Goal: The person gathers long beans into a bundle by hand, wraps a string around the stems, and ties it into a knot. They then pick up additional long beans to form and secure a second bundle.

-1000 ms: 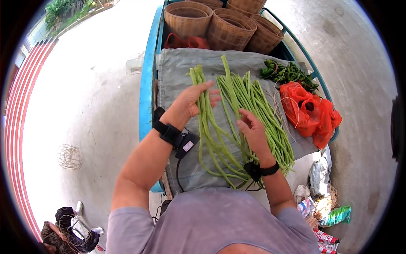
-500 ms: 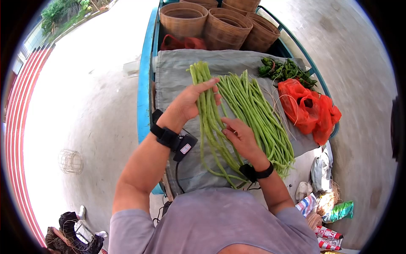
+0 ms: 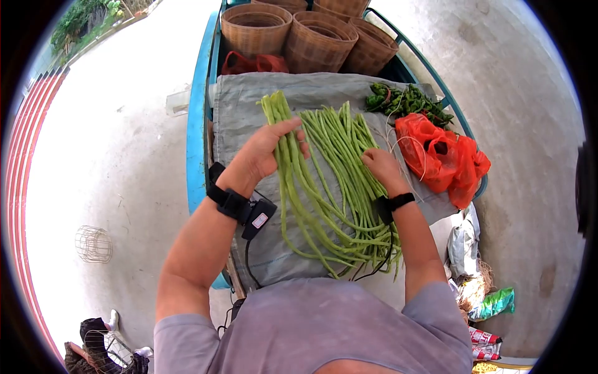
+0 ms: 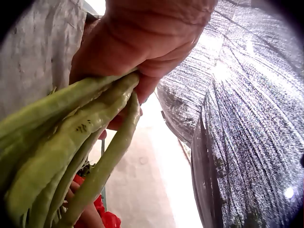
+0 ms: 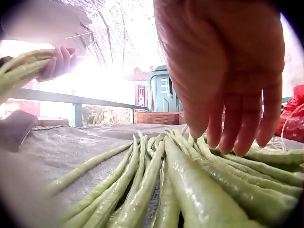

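Observation:
My left hand grips a bunch of long green beans near their upper ends, thumb across the stalks. Their long tails curve down to the right. In the left wrist view the beans come out from under the curled fingers. A larger spread of long beans lies on the grey cloth to the right. Over its right side is my right hand. The right wrist view shows that hand's fingers hanging down, loosely extended, fingertips right at the beans on the cloth.
Grey cloth covers the bed of a blue cart. Woven baskets stand at the back. Green peppers and red plastic bags lie on the right. A wire basket is on the ground at left.
My right hand has drawn back from the thick beans near the left bunch and moved right, onto the spread of beans. My left hand keeps its hold on its bunch.

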### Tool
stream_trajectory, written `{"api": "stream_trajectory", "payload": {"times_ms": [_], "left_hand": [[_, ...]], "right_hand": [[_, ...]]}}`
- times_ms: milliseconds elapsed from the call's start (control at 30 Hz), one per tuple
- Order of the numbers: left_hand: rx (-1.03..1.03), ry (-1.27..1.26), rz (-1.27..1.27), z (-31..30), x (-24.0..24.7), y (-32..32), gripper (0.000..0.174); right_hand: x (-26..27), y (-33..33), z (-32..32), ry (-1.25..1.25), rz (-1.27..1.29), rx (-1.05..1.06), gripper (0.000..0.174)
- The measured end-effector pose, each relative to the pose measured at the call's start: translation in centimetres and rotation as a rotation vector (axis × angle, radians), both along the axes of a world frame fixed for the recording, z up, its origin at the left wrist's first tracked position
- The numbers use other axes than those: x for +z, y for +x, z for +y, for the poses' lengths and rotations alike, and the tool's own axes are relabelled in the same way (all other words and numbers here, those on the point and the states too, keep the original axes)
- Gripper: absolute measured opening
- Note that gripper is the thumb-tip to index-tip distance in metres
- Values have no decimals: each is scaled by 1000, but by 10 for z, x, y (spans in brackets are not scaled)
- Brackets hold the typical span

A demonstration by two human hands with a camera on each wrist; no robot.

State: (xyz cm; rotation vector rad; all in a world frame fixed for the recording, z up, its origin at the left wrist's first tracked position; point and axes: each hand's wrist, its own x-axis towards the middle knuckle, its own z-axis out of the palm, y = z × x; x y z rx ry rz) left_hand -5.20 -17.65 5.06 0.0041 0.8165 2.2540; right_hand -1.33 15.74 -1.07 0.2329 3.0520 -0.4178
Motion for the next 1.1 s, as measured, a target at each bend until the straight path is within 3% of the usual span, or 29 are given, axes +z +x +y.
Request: {"api": "stream_trajectory", "payload": {"times_ms": [167,267,400,567,600,700,833,1033,1100], "left_hand": [[30,-191,-55,0,-5,-2,16],[23,-193,-96,0,-4,-3,17],[-19,-178,-89,0,-4,-3,18],[10,-223,-82,0,-1,0,20],[6,-227,-76,0,-2,0,20],[0,-234,-85,0,-5,-3,22],[2,-219,-37,0,1,1,25],[15,-167,83,4,5,5,33],[18,-129,128,4,3,2,35]], "right_hand": [[-30,-35,-17,98,104,-170,37],[-14,-43,-38,-21,43,-263,42],[-34,-65,-26,-236,19,-379,42],[-76,-89,-5,-486,77,-311,38],[-72,-88,-9,-548,79,-317,36],[-48,-76,-28,-530,403,-285,27],[15,-32,-82,-904,542,-7,15],[46,48,-154,-1156,402,76,18],[43,59,-165,-1102,397,103,19]]}}
